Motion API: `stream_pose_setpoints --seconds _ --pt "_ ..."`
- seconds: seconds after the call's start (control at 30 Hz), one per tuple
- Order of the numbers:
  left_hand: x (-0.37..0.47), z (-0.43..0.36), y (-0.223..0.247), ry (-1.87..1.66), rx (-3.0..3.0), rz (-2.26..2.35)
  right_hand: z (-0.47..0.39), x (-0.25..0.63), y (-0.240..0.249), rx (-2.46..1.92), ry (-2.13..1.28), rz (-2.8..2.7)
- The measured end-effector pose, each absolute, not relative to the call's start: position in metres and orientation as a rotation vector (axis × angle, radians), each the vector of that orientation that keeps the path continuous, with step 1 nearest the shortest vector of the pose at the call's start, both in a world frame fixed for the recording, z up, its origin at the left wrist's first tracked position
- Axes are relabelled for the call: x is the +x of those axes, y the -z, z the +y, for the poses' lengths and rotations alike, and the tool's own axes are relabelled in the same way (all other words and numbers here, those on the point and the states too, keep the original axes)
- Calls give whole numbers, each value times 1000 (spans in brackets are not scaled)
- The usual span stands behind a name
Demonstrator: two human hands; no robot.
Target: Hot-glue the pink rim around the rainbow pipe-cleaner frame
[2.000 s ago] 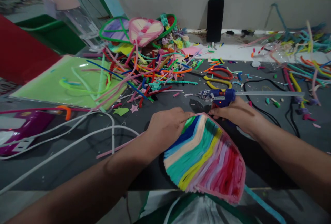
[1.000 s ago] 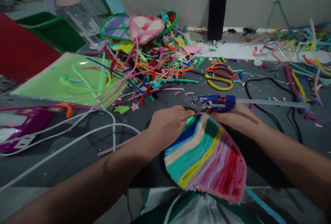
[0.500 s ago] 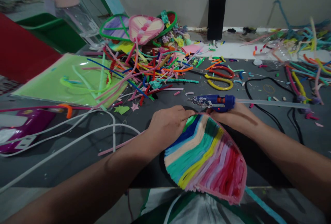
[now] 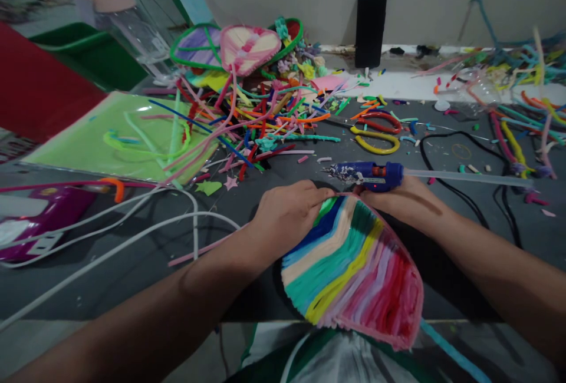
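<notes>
A fan-shaped piece of striped pipe cleaners, edged in pink, lies tilted over the table's front edge. My left hand is closed on its upper left rim, fingertips pinching near the green and dark blue stripes. By the piece's top edge, my right hand is closed around a blue hot glue gun, whose handle is hidden. The gun's whitish-crusted nozzle points left, a small red light glows on its body, and a long clear glue stick sticks out behind. The right fingertips reach the pink rim.
Scissors with red and yellow handles lie beyond the gun, beside a heap of pipe cleaner pieces. A black phone leans on the wall. White cables and a purple device are at left, a black cord at right.
Almost nothing differs. Both hands, the glue gun and the striped piece hold their places, with only a slight shift of the view.
</notes>
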State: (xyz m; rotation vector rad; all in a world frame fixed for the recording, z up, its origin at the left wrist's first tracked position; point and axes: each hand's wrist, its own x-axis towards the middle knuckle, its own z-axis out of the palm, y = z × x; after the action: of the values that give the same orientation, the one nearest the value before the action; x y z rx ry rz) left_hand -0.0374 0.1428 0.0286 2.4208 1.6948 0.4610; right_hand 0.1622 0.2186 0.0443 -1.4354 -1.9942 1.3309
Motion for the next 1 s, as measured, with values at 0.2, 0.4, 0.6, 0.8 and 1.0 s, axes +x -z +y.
stream_pose_setpoints --seconds 0.2,0.4,0.6,0.8,1.0 --pt "-38 142 -27 -480 2413 1709 217 164 -47 -1405 -1322 -2031" --pt "-37 142 -28 -473 2399 1725 217 164 -46 -1410 -1314 -2009" --pt "-36 141 -31 -439 2406 1719 219 164 -43 -1415 -1315 -2027" --pt "-37 142 -31 -430 2417 1703 220 164 -41 -1472 -1261 -2031" --pt "-37 142 -30 -401 2402 1709 220 164 -43 -1466 -1278 -2027"
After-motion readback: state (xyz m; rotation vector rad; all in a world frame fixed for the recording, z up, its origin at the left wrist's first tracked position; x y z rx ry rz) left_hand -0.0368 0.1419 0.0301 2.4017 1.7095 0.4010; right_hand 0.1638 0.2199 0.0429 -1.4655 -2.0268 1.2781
